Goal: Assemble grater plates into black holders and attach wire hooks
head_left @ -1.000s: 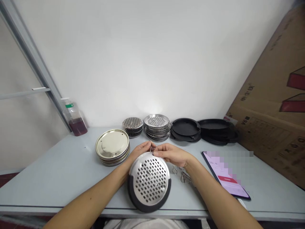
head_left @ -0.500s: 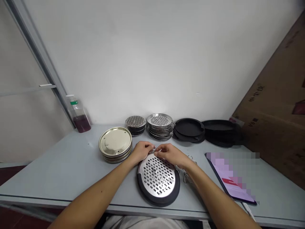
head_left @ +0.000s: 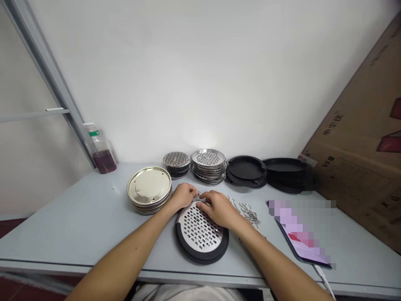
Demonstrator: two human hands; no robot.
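In front of me lies a round perforated metal plate [head_left: 200, 228] seated in a black round base [head_left: 202, 256]. At its far edge, my left hand [head_left: 185, 195] pinches a small wire clip [head_left: 198, 195] between thumb and fingers. My right hand [head_left: 219, 208] is curled in from the other side, its index fingertip at the same clip and its thumb by the plate's upper rim. The fingers partly hide the clip, so how it sits on the rim cannot be made out. Beside my right wrist lies a loose heap of wire clips [head_left: 249, 213].
A stack of gold-toned lids [head_left: 149, 186] stands left. Behind are small perforated plates [head_left: 176, 159], larger perforated plates [head_left: 209, 159] and black bases [head_left: 247, 168], [head_left: 285, 166]. A phone [head_left: 300, 242] with a cable lies right, a bottle [head_left: 104, 161] far left, a cardboard box [head_left: 357, 167] right.
My right thumb and index finger have moved apart, and the thumb now lies lower at the plate. The view has shifted slightly, uncovering more of the wire clips.
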